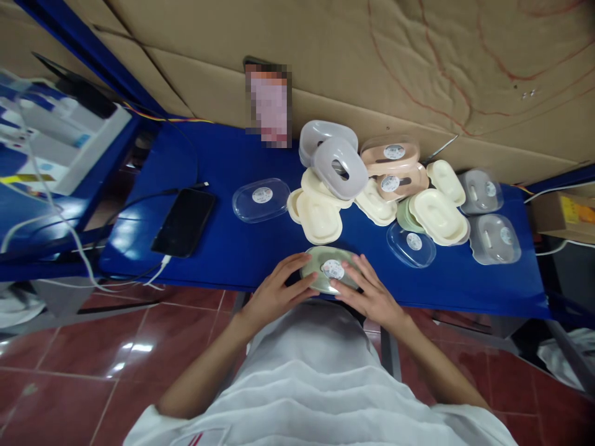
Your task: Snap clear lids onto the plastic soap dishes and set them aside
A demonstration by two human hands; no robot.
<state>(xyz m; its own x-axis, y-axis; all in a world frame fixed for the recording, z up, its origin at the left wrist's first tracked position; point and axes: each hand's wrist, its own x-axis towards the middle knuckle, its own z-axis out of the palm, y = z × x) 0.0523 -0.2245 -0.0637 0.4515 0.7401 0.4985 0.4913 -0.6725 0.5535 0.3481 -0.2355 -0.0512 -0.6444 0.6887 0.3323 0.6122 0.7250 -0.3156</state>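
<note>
Both hands are on one green box [329,270] at the near edge of the blue table [242,248]. The left hand [275,293] lies on its left side with the fingers spread flat and a little curled over the rim. The right hand [367,291] does the same on the right side. Neither hand is closed tight; they press and hold the box between them. The box has a clear lid on top with a round white sticker [333,269] in the middle.

I think this is the step where the lid gets pushed down onto the green box (the flat fingers look like pushing, not lifting). I cannot tell if the lid has clicked shut all the way round. The next move seems to need even pressing along the rim, with the box kept from sliding off the table edge, since it sits very close to it.

Behind the box is a pile of more parts. There are cream trays [318,217], a grey lid with a hole [339,167], two pink boxes [394,162], and grey boxes [493,238] far to the right. Two clear lids lie alone, one to the left [261,199] and one to the right [411,244]. A black phone [184,222] lies on the left part of the table with a white cable plugged in.
</note>
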